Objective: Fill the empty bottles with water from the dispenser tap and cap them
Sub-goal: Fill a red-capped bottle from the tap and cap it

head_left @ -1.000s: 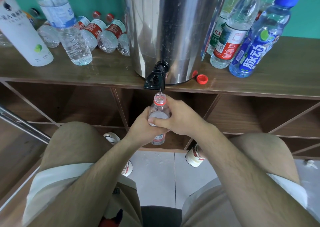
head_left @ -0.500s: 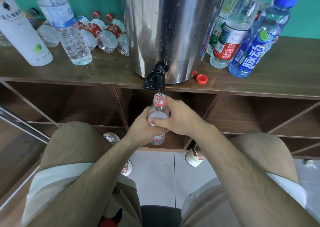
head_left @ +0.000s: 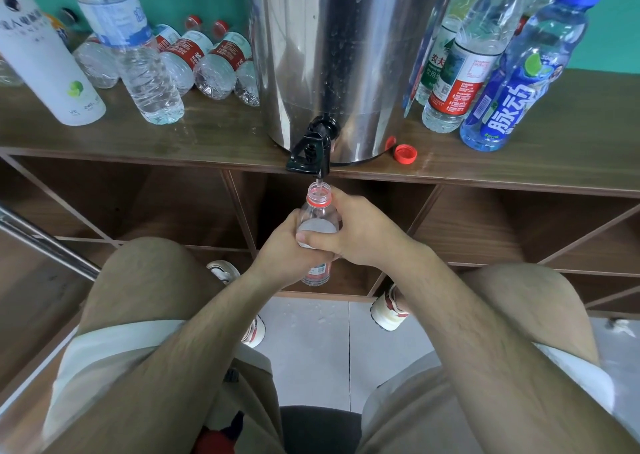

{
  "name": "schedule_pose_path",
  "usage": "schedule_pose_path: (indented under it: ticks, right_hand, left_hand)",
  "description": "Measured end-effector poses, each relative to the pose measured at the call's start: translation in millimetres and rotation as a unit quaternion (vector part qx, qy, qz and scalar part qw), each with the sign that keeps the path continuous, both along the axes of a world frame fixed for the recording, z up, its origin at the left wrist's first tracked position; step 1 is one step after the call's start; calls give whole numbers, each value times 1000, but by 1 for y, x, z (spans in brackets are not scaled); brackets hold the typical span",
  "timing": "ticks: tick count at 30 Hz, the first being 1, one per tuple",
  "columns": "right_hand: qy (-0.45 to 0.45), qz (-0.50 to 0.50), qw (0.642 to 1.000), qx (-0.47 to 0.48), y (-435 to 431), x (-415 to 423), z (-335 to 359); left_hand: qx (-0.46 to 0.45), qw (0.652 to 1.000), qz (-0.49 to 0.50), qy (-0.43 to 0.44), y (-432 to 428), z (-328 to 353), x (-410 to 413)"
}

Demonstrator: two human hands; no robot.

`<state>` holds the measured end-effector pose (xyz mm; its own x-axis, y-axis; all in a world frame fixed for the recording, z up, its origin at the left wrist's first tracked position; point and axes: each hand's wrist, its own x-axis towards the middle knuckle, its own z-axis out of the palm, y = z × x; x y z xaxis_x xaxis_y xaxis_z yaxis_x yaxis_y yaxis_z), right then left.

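Both hands, the left hand and right hand, are gripping a clear ribbed plastic bottle under the black tap of the steel dispenser.

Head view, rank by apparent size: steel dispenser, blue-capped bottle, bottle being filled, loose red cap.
1. steel dispenser
2. blue-capped bottle
3. bottle being filled, partly covered, yet clearly smaller
4. loose red cap
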<state>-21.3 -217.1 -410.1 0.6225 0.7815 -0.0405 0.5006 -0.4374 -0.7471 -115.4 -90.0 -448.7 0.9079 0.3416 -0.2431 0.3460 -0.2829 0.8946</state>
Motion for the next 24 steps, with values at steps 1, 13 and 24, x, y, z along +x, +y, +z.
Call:
schedule_pose_path:
  ticks: [1,13,24]
  right_hand:
    - [0,0,1000,0,0,0,0]
    - [10,2,1000,-2,0,-2,0]
    - [-3,-1,1000,-9,0,0,-1]
  left_hand:
    - [2,1000,0,0,0,0,0]
    - [0,1000,-3,17,-2,8,-3]
    - [-4,1000,7,16,-3,10,-6]
